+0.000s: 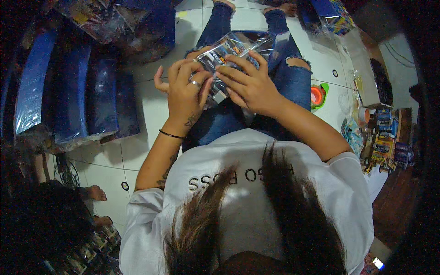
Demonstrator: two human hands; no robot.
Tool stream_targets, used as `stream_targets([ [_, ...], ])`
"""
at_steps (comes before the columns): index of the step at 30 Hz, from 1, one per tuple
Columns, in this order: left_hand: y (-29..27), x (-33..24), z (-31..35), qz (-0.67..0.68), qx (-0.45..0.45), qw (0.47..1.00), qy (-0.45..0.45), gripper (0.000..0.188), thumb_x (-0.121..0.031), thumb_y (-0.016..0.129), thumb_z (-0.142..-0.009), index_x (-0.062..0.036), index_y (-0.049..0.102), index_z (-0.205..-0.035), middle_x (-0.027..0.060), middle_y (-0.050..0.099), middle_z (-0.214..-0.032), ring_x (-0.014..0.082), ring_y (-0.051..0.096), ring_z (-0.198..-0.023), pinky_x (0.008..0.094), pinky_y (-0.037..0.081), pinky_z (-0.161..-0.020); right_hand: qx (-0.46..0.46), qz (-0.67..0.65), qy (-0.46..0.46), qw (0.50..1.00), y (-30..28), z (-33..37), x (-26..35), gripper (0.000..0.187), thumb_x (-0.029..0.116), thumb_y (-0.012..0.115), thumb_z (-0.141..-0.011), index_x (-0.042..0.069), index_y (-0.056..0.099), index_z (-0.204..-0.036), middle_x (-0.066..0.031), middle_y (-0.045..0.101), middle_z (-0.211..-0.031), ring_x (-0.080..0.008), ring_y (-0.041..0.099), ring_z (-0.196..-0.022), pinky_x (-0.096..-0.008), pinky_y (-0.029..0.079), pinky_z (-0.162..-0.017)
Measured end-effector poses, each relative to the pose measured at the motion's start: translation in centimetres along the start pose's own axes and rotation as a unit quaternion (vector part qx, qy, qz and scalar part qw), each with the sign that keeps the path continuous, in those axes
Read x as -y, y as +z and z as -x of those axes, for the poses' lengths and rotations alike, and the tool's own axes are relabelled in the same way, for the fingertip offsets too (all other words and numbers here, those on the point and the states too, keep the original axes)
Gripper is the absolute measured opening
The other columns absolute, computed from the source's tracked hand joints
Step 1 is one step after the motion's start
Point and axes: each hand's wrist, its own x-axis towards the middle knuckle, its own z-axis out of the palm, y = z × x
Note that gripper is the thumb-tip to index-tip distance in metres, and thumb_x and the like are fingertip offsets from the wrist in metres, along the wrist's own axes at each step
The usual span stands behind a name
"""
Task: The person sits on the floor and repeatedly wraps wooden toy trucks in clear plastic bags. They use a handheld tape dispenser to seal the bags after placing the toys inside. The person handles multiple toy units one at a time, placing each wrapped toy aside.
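White cloth of the person's shirt [256, 183] fills the near view, hair hanging over it. Above the lap, in blue jeans [229, 121], the left hand [185, 91] and the right hand [250, 85] both close their fingers on a clear plastic packet [231, 48] with coloured contents, thumbs and fingertips pinching its near end. Beyond, on the white tiled floor [151, 110], blue wrapped bundles [73, 91] lie toward the left edge; an orange and green tape dispenser [318, 95] sits toward the right edge.
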Motion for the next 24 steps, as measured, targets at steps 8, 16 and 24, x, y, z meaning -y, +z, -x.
stream_targets([
  [8, 2.2, 1.0, -1.9, 0.108, -0.023, 0.991, 0.075, 0.036, -0.028, 0.073, -0.073, -0.015, 0.06, -0.103, 0.0022, 0.06, -0.113, 0.0214, 0.053, -0.105, 0.0438, 0.027, -0.091, -0.042, -0.012, 0.056, 0.997, -0.1, 1.2, -0.4, 0.039, 0.027, 0.065, -0.073, 0.017, 0.063, -0.111, -0.0077, 0.045, -0.138, -0.0293, 0.029, -0.136, -0.0546, 0.016, -0.105],
  [16, 4.0, -0.6, 3.5, 0.009, 0.046, 0.997, 0.058, 0.083, -0.061, 0.067, -0.07, -0.0133, 0.045, -0.135, 0.002, 0.046, -0.139, 0.0197, 0.039, -0.129, 0.0523, 0.007, -0.108, -0.04, -0.046, 0.101, 0.993, 0.5, 0.8, -1.2, 0.042, 0.026, 0.062, -0.074, 0.023, 0.063, -0.116, -0.0064, 0.046, -0.135, -0.0311, 0.03, -0.134, -0.053, 0.015, -0.106],
  [24, 4.8, -0.8, 3.3, -0.053, 0.047, 0.996, 0.052, 0.083, -0.05, 0.071, -0.07, -0.0136, 0.042, -0.138, 0.0008, 0.044, -0.141, 0.0192, 0.038, -0.129, 0.0495, 0.01, -0.107, -0.244, 0.212, 0.474, 0.819, -2.0, 17.2, -11.9, 0.074, 0.036, 0.078, -0.071, -0.006, 0.048, -0.123, -0.0218, 0.052, -0.122, -0.0381, 0.045, -0.119, -0.0452, 0.034, -0.102],
])
